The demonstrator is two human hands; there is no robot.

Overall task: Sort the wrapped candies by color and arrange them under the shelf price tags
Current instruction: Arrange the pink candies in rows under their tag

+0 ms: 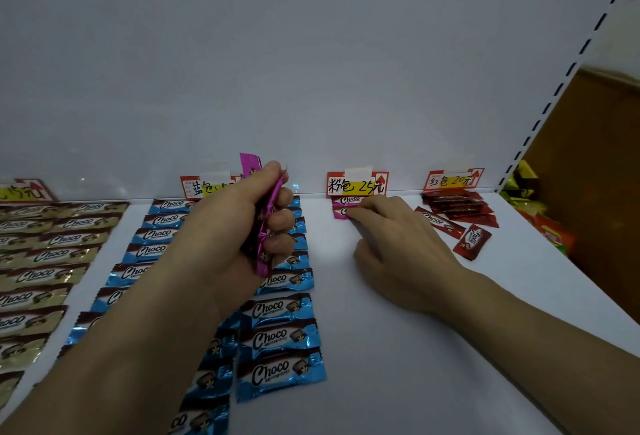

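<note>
Candies point(262, 227) in pink fill left hand point(227, 230); right hand point(398, 237) touches another.

The left hand point(228, 227) grips a bunch of pink candies point(249, 166), and its fingers hide most of them, so their number cannot be told. That hand and its forearm cover the right half of the blue tag point(197, 189) and the middle of the blue candies point(277, 337), whose nearest pieces run off the bottom edge. The right hand point(398, 244) rests its fingertips on a pink candy point(341, 212) on the shelf point(346, 296), so only the candy's left end shows. At far left the gold tag point(20, 192) and gold candies point(45, 275) are cut by the edge. The red candies point(457, 206) lie in a dark pile with unreadable print. Past the shelf's right side, bright packets point(547, 230) blur together.
</note>
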